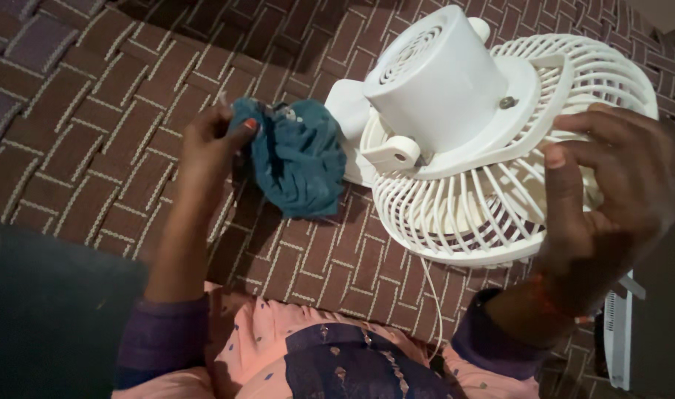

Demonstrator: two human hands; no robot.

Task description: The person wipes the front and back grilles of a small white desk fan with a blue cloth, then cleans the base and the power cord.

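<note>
A white table fan [463,140] lies tilted over a brown brick-patterned bedspread [79,140], its round motor housing facing up and its grille toward me. My right hand [611,199] grips the grille's right rim. My left hand [208,144] pinches a crumpled teal cloth [300,159] that hangs just left of the fan, close to the motor housing. A thin white cord [432,295] drops from the fan toward my lap.
My lap in pink dotted fabric with a dark blue panel [337,355] fills the bottom. A dark shape [49,310] sits at lower left. A white slotted part [618,332] shows at the lower right edge.
</note>
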